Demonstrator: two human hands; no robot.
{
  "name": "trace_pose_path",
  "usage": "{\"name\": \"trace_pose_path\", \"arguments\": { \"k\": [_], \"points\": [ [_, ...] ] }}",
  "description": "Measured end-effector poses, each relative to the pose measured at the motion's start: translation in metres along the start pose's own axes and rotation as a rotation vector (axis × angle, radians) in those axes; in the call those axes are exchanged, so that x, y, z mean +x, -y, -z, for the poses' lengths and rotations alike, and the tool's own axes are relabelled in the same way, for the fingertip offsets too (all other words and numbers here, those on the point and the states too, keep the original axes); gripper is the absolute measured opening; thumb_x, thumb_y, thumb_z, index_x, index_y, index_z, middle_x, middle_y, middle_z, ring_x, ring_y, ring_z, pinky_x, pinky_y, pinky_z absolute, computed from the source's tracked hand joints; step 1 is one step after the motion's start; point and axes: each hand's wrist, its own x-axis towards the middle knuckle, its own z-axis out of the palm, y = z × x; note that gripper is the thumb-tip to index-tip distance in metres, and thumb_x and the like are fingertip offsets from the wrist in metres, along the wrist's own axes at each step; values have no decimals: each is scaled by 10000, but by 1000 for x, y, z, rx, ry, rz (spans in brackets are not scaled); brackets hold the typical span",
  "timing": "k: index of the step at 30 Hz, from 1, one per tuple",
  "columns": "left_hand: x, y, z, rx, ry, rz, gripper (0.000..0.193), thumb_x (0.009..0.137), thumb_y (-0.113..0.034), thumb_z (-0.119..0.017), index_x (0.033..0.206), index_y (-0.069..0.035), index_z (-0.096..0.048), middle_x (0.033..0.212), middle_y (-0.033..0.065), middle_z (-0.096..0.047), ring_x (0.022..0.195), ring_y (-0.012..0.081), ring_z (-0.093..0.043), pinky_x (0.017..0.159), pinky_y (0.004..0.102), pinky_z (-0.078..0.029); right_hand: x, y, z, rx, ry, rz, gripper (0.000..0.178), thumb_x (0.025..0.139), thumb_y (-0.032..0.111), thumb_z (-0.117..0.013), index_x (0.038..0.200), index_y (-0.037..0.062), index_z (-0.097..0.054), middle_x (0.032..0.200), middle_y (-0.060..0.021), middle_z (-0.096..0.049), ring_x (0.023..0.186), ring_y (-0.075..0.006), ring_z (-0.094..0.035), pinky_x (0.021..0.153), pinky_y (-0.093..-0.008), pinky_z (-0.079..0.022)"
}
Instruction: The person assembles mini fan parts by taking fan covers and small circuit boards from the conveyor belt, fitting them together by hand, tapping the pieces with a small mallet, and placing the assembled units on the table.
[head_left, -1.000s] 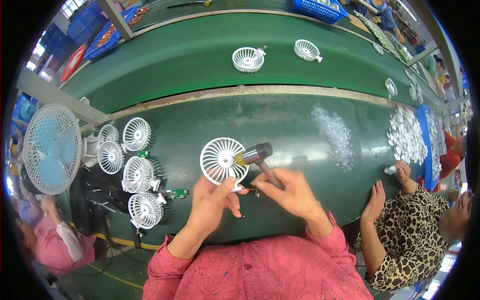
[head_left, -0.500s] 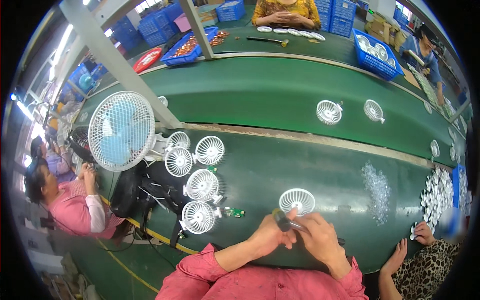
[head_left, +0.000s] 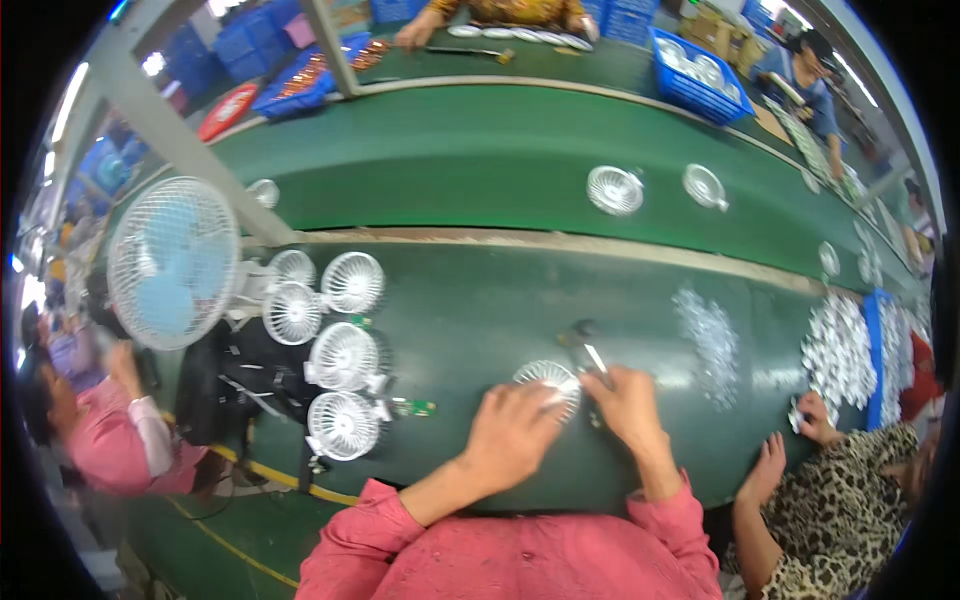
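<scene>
A small white round fan grille point(head_left: 560, 377) lies on the green bench in front of me. My left hand point(head_left: 508, 438) reaches over its left and near side, fingers bent onto it and partly blurred. In my right hand point(head_left: 630, 410) is a hammer point(head_left: 592, 352), gripped by its handle. The hammer's dark head is just beyond the grille, at its upper right. Close to my right fingers, a small part shows on the bench, too blurred to name.
Several white fan grilles point(head_left: 343, 357) stand at left near a green circuit board point(head_left: 412, 407) and a larger fan point(head_left: 172, 262). Clear small pieces point(head_left: 708, 345) lie at right, beside a heap of white parts point(head_left: 838, 350). A co-worker's hand point(head_left: 818, 418) is there.
My left hand has moved left and onto the grille. My right hand has swung the hammer away, its head now farther out. The whole view has shifted, so things appear farther left.
</scene>
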Motion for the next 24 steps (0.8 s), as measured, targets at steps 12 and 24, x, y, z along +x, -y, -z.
{"name": "trace_pose_path", "arguments": {
  "k": [12, 24],
  "points": [
    [12, 5, -3, -12, -70, 14, 372, 736, -109, -756, 1097, -73, -674, 1168, 59, -603, 1111, 286, -557, 863, 422, -440, -46, 20, 39, 376, -260, 92, 314, 999, 102, -527, 1274, -38, -585, 764, -22, -596, 511, -53, -475, 445, -228, -373],
    [7, 12, 21, -42, 7, 22, 323, 748, -126, -733, 1055, -72, -650, 1119, 62, -597, 1073, 277, -557, 866, 431, -415, 11, -44, 45, 46, -296, -184, 330, 948, 289, -638, 1005, -36, -647, 748, -103, -690, 680, -160, -629, 631, -323, -482]
  ]
}}
